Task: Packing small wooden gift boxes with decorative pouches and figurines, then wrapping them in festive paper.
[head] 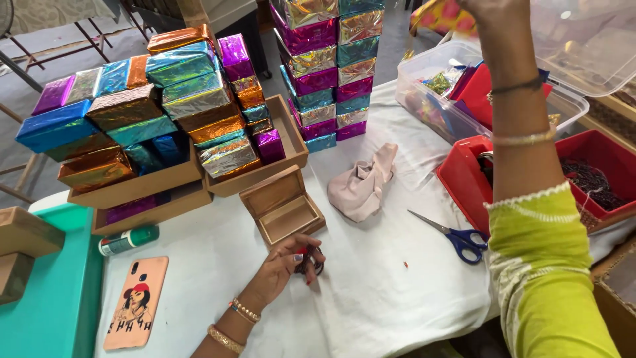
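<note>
Surface: white cloth-covered table [371,298], crowded with foil-wrapped boxes [165,113] stacked in wooden trays.
Left hand [285,265]: fingers curled and pinched on a small dark beaded piece [310,262], which is held down on the cloth just before an open wooden box [281,209].
Right hand [497,10]: raised high to the frame's top edge; its fingers are cut off, so their state cannot be told.
Handling: the piece is judged light, limp and easily snagged; best pinched by its bunched middle.
Nearby: blue-handled scissors [457,237], pink pouch [364,182], red bins [596,166].

Shiny foil boxes [199,86] in purple, blue, copper; blue-handled scissors [457,237]; red trays [464,176]; white tablecloth [371,292].
</note>
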